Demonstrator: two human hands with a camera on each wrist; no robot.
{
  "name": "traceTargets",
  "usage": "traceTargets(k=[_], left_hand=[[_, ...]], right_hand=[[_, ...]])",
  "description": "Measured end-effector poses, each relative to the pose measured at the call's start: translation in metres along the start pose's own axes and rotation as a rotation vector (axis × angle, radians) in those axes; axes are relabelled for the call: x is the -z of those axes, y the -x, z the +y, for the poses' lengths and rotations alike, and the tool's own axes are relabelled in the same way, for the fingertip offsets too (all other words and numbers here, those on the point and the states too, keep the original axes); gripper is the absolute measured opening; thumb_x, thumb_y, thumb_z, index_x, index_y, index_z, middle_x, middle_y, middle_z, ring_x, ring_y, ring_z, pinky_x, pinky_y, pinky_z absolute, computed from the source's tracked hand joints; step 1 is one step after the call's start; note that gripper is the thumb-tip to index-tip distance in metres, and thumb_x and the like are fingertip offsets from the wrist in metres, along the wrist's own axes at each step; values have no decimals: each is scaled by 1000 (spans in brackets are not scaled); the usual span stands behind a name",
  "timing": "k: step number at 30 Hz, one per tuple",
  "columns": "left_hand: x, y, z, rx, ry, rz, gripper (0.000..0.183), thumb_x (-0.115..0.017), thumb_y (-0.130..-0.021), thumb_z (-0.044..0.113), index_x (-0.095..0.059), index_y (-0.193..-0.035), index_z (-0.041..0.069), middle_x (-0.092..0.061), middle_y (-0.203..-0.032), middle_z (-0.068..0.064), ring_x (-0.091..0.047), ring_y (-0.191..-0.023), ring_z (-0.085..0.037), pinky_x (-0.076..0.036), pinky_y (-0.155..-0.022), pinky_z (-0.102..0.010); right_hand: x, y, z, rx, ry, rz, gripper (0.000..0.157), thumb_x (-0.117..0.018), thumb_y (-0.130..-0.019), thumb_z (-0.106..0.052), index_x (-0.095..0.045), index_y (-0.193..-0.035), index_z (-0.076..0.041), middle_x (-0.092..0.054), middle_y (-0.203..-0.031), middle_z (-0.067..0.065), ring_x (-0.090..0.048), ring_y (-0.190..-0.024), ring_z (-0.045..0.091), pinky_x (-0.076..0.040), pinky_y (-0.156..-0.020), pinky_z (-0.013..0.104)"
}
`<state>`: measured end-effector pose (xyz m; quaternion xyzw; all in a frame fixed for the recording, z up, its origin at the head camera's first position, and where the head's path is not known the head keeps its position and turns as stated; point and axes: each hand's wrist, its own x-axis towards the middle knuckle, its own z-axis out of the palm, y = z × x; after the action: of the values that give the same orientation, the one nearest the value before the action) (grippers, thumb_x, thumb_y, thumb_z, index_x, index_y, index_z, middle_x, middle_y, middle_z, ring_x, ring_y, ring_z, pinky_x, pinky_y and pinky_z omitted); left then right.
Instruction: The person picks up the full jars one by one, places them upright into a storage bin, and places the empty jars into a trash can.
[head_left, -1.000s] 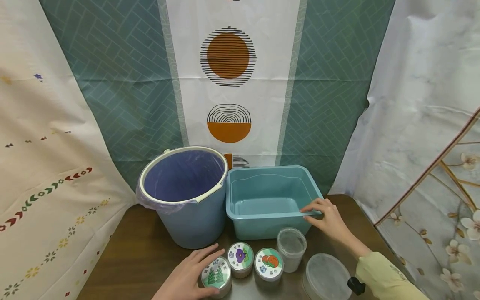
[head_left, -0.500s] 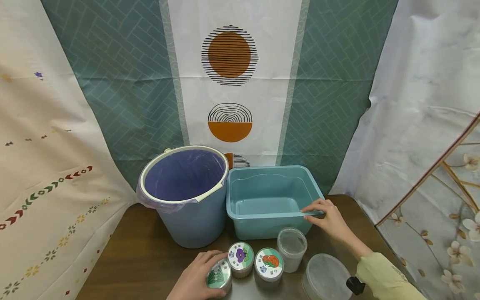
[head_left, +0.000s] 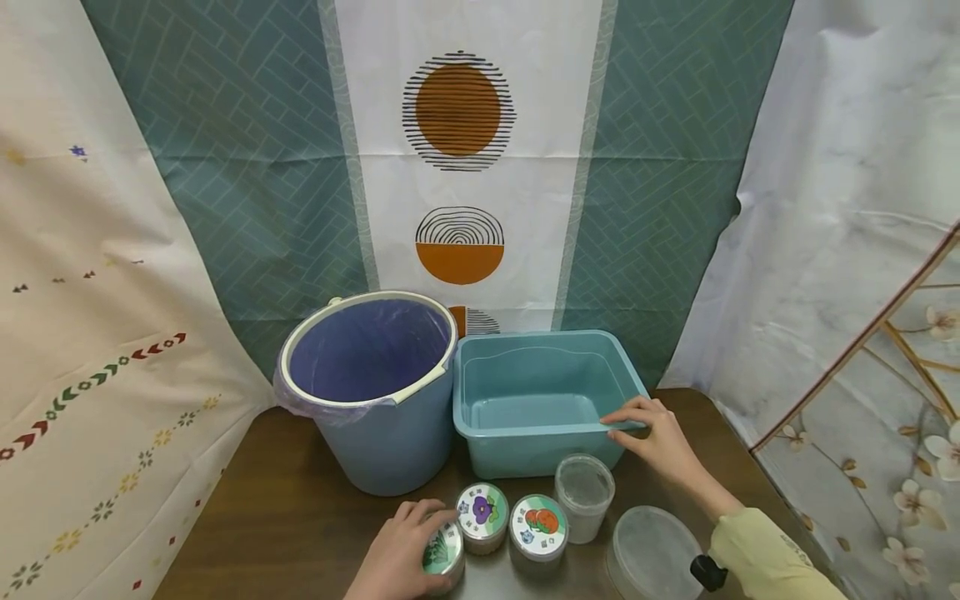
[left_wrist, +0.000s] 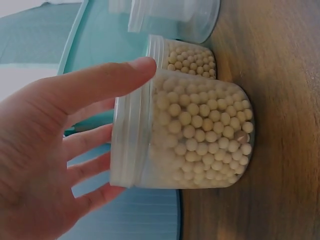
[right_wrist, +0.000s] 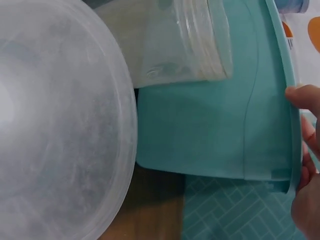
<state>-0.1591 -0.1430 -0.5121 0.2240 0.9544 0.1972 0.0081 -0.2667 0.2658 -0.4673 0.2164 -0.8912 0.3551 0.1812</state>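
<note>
My left hand [head_left: 397,552] curls round the lid of a clear screw-top jar [left_wrist: 200,135] filled with pale round beans. In the left wrist view the thumb lies on the near side of the lid and the fingers pass behind it. Its label, with green leaves, is partly covered by the hand in the head view. Beside it stand a jar with a purple flower label [head_left: 482,514] and a jar with an orange tomato-like label [head_left: 537,528]. My right hand [head_left: 660,442] pinches the front rim of a teal plastic basin [head_left: 517,457] near its right corner.
A blue bucket [head_left: 397,450] with a purple liner stands left of the basin. In front of the basin are a tall clear canister [head_left: 583,500] and a wide translucent tub [head_left: 654,554]. Patterned curtains [head_left: 255,167] enclose the brown wooden table [head_left: 277,500].
My left hand has moved right, and its spread fingers have closed in round the leaf-labelled jar's lid. My right hand stays at the basin rim.
</note>
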Motion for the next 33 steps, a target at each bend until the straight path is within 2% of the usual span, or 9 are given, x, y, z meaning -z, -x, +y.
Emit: traceTargets(k=[5,9,12,17,19,24,26,33], left_hand=[[-1,0,2,11,4,-6,70,-86,-66,43,-61,-129,26,-56,-124,1,-50,-107,-23,-47,-77,-42],[1,-3,3,18,22,-19,64,-87,-65,41,-63,-123,27,-56,-118,3,-47,-102,-20,-42,-70,-36],[4,-4,3,-1,20,-20,59,-87,-64,39,-65,-118,27,-55,-113,5,-44,-98,-16,-39,-67,-31],[16,-3,3,-57,28,-40,54,-88,-62,31,-67,-111,28,-54,-108,10,-44,-96,-13,-40,-68,-28],[25,-4,4,-79,53,-76,55,-89,-60,26,-67,-110,29,-53,-106,11,-43,-96,-12,-41,-69,-27],[53,-12,9,-114,106,-216,61,-90,-58,17,-67,-113,30,-54,-108,12,-41,-95,-8,-46,-72,-24],[66,-17,14,-133,90,-252,62,-91,-58,16,-66,-114,30,-54,-111,12,-41,-96,-7,-47,-72,-23],[114,-41,39,-261,-35,-303,60,-89,-62,16,-65,-115,30,-56,-113,10,-42,-96,-7,-47,-74,-21]], right_hand=[[-2,-1,-4,41,68,29,25,-81,-77,-6,-78,-98,-18,-63,-96,-8,-46,-92,6,-33,-82,38],[-4,-1,-5,67,90,48,25,-82,-76,-5,-78,-97,-18,-64,-96,-8,-47,-91,7,-38,-78,33],[-5,-1,-4,72,79,50,25,-82,-76,-5,-78,-98,-18,-64,-96,-8,-47,-90,9,-40,-77,31],[-5,-1,-3,75,58,47,26,-82,-77,-5,-78,-98,-19,-65,-97,-8,-48,-90,9,-43,-76,32],[-5,0,-3,78,55,51,26,-82,-77,-5,-78,-99,-19,-65,-97,-8,-49,-91,10,-45,-76,33],[-3,1,-3,65,40,57,26,-82,-76,-5,-78,-99,-17,-65,-96,-6,-50,-92,8,-45,-76,30],[-3,2,-3,51,31,55,26,-82,-77,-5,-78,-99,-17,-65,-96,-7,-49,-91,7,-45,-75,30],[-3,2,-2,26,4,49,24,-81,-78,-7,-78,-99,-18,-66,-96,-5,-48,-91,9,-44,-75,30]])
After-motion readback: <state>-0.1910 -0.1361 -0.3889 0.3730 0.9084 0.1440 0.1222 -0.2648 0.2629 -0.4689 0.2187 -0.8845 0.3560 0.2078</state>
